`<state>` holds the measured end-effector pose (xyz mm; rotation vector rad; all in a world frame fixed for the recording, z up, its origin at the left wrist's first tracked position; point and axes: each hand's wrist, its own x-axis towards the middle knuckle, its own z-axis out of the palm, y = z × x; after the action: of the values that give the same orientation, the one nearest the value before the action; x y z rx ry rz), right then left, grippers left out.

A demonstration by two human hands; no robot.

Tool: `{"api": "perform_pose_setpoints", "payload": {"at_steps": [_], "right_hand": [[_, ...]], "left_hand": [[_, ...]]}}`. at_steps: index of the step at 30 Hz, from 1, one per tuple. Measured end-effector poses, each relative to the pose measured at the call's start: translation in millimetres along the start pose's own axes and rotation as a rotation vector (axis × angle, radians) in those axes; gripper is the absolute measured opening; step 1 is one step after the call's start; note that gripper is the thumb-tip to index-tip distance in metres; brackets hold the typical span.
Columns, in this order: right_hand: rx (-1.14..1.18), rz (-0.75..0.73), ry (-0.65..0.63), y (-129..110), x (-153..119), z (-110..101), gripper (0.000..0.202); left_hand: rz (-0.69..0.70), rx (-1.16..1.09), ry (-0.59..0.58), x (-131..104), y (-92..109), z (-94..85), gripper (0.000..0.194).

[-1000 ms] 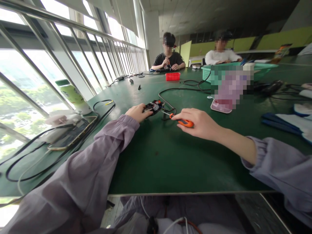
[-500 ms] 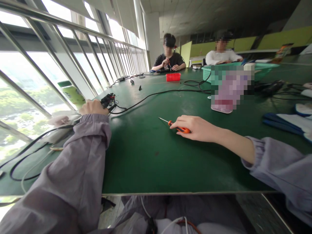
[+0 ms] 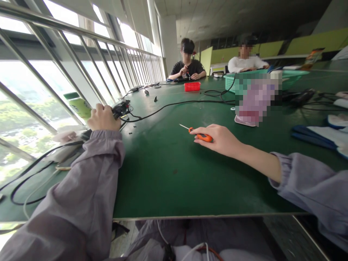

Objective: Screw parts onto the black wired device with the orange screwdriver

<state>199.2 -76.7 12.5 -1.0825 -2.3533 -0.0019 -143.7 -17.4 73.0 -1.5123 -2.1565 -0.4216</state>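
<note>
At the left, my left hand [image 3: 104,117] is closed on a black device with wires [image 3: 122,108], its far end sticking out past the fingers. A black cable [image 3: 168,104] runs from beside it across the green table. Two tiny dark pieces [image 3: 131,133] lie just right of the hand. My right hand [image 3: 221,137] grips a screwdriver [image 3: 204,137] with an orange and black handle. Its thin metal shaft points up and left, just above or against the tabletop; I cannot tell which.
Beyond stand a red tray [image 3: 192,86] and a green basket [image 3: 230,82]. A pink phone-like object [image 3: 246,121], partly blurred, and blue-white gloves [image 3: 312,137] lie right. A green container [image 3: 78,105] stands by the railing. Two people [image 3: 187,67] sit at the far side.
My left hand has lifted a little with the black device, and small dark pieces now show beside it. My right hand and the screwdriver have risen slightly.
</note>
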Motion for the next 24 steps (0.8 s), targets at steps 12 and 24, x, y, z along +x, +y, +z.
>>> {"api": "perform_pose_setpoints", "payload": {"at_steps": [12,24], "right_hand": [[-0.001,-0.075,0.398,8.7,3.5,-1.2,0.026],[-0.001,0.253,0.071,34.5,6.4,7.9,0.034]], "left_hand": [[0.988,-0.346,0.085,-77.7,121.0,11.3,0.039],[0.656,-0.308,-0.06,-50.5,116.4,32.9,0.038]]}}
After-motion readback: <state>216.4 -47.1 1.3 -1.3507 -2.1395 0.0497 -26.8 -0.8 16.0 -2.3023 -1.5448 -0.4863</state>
